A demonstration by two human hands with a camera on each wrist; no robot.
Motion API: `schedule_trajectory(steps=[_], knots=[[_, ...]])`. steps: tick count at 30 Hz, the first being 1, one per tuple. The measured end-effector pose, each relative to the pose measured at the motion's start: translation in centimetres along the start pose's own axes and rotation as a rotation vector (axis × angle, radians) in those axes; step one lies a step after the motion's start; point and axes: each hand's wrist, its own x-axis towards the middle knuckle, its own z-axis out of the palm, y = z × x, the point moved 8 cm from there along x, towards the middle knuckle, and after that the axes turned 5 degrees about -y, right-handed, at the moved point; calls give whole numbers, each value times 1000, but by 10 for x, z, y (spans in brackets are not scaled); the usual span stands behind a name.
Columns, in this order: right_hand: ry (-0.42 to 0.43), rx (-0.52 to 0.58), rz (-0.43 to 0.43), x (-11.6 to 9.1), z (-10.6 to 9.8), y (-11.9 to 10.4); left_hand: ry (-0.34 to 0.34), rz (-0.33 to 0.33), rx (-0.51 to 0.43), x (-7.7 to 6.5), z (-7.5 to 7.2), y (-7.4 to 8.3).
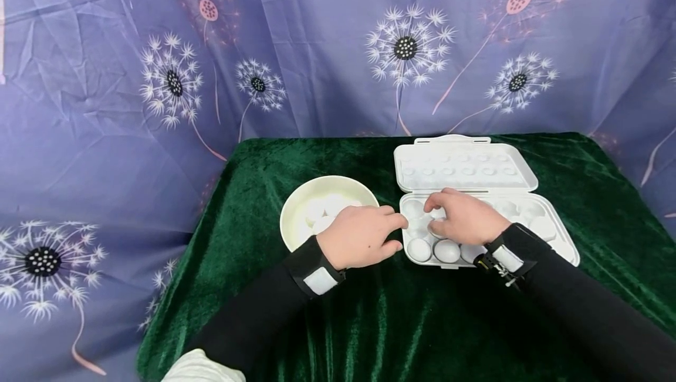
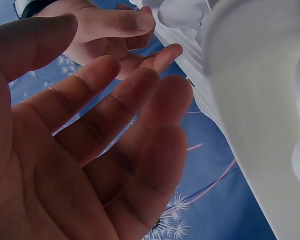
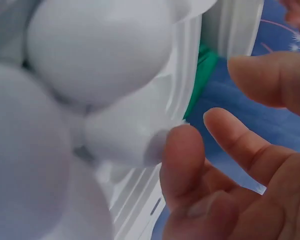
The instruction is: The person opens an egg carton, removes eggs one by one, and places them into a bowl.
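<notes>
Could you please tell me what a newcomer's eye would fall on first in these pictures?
Probably the dandelion-printed purple cloth, which fills the background behind the dark green table covering. Next would come the open white egg carton, with the right hand over it and white eggs in its near row. To its left sits a pale bowl, partly hidden by the left hand.

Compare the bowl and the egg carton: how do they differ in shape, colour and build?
The bowl is round, while the egg carton is a rounded rectangle. The bowl is pale cream; the egg carton is white. The bowl is uncovered, whereas the egg carton has a lid folded back. Both hold white eggs and rest on green velvet cloth.
</notes>
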Motion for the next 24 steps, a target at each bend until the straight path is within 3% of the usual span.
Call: schedule_trajectory(steps=[5,12,24], knots=[[-42,-25,59,4,5,12,-14,-5,-3,0,2,0],[-81,-36,45,10,12,18,-19,-14,3,-1,5,-2],[-53,-154,58,10,18,11,-28,-18,-1,-1,6,-5]])
